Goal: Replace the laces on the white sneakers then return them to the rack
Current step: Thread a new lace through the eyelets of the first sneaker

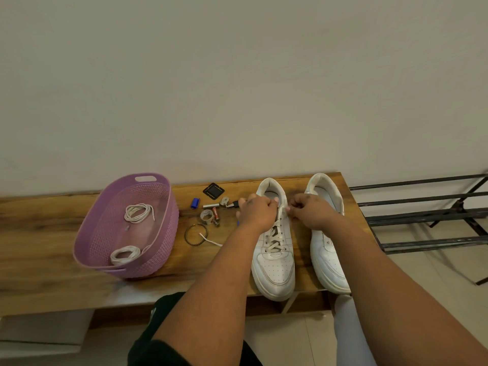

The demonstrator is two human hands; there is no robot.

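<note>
Pinching the lace (280, 225) at the laced white sneaker (274, 262), the left hand (257, 211) and right hand (309, 210) meet; the second sneaker (327, 257) sits just right of them.

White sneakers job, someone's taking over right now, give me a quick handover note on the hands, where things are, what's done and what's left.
Left hand and right hand each pinch the lace at the top of the left sneaker.
Right sneaker stands beside it on the bench; its lacing is hidden.
Two coiled laces lie in the purple basket.
Rack is right of the bench.
Left: finish lacing, then rack both.
</note>
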